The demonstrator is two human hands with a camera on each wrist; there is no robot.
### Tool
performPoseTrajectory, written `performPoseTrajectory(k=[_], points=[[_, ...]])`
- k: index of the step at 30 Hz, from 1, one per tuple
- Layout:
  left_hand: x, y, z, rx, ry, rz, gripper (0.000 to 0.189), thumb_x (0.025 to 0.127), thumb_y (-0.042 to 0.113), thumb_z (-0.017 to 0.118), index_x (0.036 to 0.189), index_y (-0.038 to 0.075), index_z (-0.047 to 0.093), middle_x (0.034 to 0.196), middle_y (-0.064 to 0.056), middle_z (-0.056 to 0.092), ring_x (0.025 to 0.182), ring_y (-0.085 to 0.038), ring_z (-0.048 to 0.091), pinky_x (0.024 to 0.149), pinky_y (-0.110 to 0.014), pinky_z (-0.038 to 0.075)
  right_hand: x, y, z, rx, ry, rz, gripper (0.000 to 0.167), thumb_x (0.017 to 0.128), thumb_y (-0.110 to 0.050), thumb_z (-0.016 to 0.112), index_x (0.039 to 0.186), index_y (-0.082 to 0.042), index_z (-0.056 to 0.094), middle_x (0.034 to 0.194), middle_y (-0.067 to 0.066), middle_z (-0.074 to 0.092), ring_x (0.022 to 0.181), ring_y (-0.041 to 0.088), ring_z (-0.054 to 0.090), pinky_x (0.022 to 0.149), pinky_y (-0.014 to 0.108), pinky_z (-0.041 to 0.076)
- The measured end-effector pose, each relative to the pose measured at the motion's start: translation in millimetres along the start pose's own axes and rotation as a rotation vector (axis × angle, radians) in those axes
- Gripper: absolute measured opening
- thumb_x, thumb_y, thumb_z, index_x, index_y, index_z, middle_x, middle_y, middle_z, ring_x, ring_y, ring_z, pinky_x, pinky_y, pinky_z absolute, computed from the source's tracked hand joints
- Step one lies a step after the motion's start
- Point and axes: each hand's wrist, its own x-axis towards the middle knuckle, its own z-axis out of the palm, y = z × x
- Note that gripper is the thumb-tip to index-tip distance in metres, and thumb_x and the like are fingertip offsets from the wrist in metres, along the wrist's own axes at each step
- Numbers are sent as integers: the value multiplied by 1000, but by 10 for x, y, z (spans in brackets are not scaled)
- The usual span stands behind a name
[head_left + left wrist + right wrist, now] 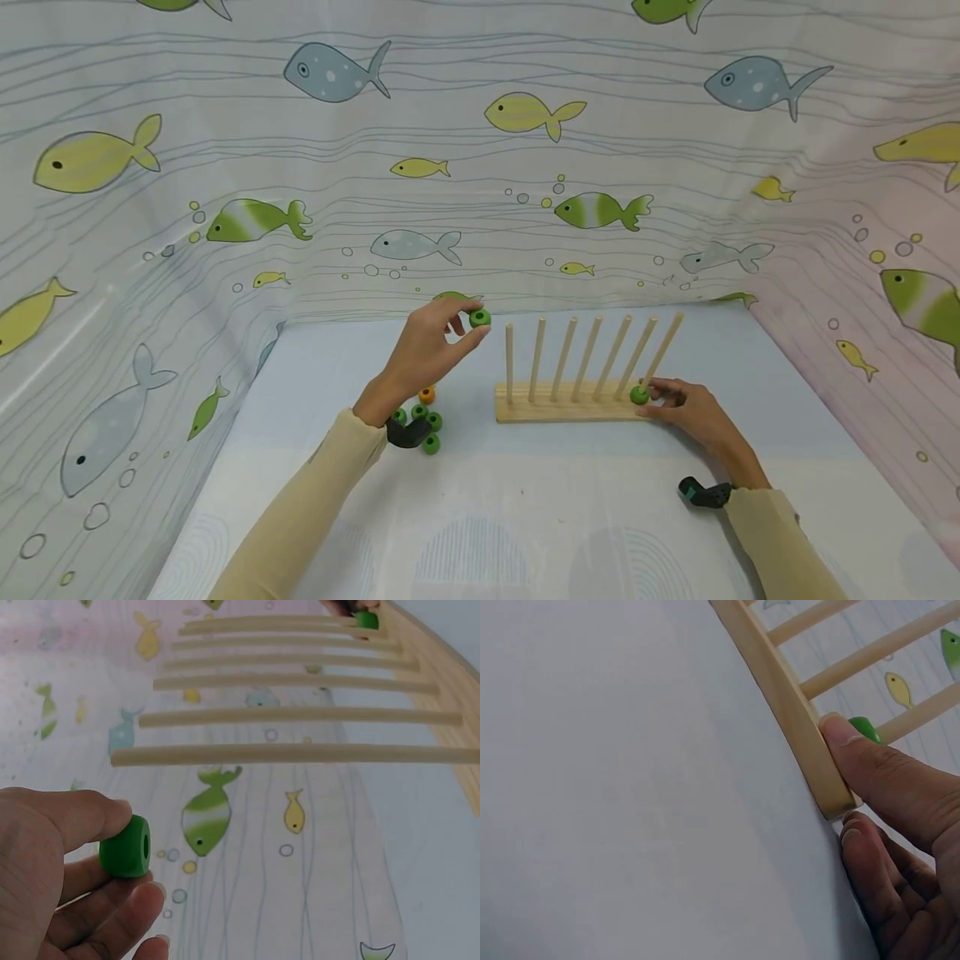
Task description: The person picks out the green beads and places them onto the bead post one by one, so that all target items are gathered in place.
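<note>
My left hand [431, 348] pinches a green bead [481, 318] between thumb and fingers, raised just left of the nearest peg. The bead's hole [146, 847] faces the pegs in the left wrist view. A wooden rack [570, 410] with a row of several upright pegs stands on the table. Around the foot of its rightmost peg sits another green bead [639, 395]. My right hand [697, 414] grips the right end of the base, thumb [847, 739] on its top edge and the other fingers curled at the end.
Under the left wrist, several loose green beads [431, 443] and an orange bead [427, 395] lie on the table [510, 508], partly hidden by the wrist camera [408, 433]. A fish-patterned curtain [480, 200] surrounds the back and sides.
</note>
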Motion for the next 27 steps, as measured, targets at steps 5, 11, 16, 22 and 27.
performPoseTrajectory(k=[5,11,16,22,27], points=[[91,66,-17,-15,19,20,31,94,20,78,121,6,71,109,-1,71,80,-15,61,72,-30,51,-3,10,1,7,-10,-5,71,87,-35,85,142,0,59,112,14,64,84,19,53,64,27,48],[180,111,-16,-24,15,38,30,94,19,78,120,4,71,108,-1,70,80,-13,60,73,-29,52,-4,0,0,18,-18,2,73,87,-36,85,144,0,58,112,14,64,85,21,54,65,27,49],[265,147,-6,-32,26,49,30,95,18,77,121,5,71,109,-2,70,80,-15,61,73,-30,52,-3,3,-5,15,-12,-4,72,87,-36,84,144,0,57,112,14,64,86,21,54,65,28,49],[352,212,27,-61,28,73,30,96,18,76,121,5,70,111,-2,70,81,-13,61,74,-32,54,-18,11,16,3,-8,1,73,88,-38,83,145,-1,57,112,12,64,87,20,54,66,28,49],[425,276,72,-59,25,74,30,96,19,76,121,5,71,112,-3,71,81,-13,61,74,-30,53,-33,16,21,5,-4,-13,71,88,-36,83,144,0,57,111,12,65,86,20,54,66,27,49]])
